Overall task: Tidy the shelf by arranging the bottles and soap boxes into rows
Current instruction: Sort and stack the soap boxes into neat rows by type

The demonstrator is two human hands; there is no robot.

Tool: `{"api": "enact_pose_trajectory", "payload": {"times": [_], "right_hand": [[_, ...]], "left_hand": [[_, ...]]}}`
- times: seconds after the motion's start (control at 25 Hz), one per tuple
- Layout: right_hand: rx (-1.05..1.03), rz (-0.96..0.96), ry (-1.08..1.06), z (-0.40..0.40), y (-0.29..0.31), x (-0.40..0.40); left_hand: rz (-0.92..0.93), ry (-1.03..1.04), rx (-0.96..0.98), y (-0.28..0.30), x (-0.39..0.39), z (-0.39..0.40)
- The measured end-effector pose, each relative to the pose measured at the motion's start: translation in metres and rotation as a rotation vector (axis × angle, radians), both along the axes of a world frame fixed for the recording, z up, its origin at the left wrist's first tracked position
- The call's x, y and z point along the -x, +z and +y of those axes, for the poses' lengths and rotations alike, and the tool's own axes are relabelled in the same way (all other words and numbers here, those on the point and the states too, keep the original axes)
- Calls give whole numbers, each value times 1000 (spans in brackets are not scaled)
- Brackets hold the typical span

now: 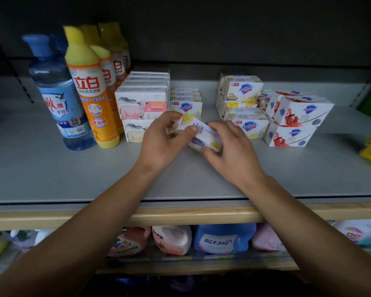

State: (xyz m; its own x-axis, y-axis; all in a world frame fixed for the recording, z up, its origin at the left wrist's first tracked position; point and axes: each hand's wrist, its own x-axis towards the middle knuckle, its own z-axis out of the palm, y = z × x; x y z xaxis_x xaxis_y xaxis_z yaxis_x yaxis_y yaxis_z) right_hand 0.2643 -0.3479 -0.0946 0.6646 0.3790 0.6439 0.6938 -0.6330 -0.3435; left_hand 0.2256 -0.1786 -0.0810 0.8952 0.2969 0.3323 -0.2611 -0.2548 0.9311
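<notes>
1. Soap box [205, 137]: white carton with yellow corner and blue logo, tilted, held above the grey shelf [73, 174], in front of the yellow Safeguard row [185, 103].
2. Left hand [162, 140]: fingers curled round the box's left end, thumb on top.
3. Right hand [231, 146]: thumb and fingers pinch the box's right end.
4. Blue bottle [60, 97] and orange bottle [90, 91] stand upright at left.

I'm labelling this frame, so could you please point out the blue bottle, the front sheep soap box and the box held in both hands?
blue bottle [60, 103]: head view, on its front label.
sheep soap box [141, 107]: head view, on its front face.
held soap box [204, 136]: head view, on its top face between the hands.
</notes>
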Motion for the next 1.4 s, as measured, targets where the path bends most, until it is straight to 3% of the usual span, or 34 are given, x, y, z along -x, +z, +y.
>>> {"api": "enact_pose_trajectory", "payload": {"times": [0.16, 0.28, 0.48, 0.72, 0.96, 1.4], "right_hand": [[30, 158, 18, 0, 1, -10], [92, 212, 2, -3, 4, -19], [212, 151, -23, 3, 9, -22], [368, 169, -23, 8, 23, -33], [347, 6, -87, 32, 42, -81], [449, -74, -150, 86, 7, -141]], "left_hand": [[97, 15, -246, 14, 6, 6], [9, 165, -564, 33, 8, 22], [-186, 282, -837, 49, -7, 38], [-82, 406, -1176, 35, -38, 61], [-193, 480, -1103, 23, -45, 65], [-236, 496, -1080, 20, -50, 65]]}}
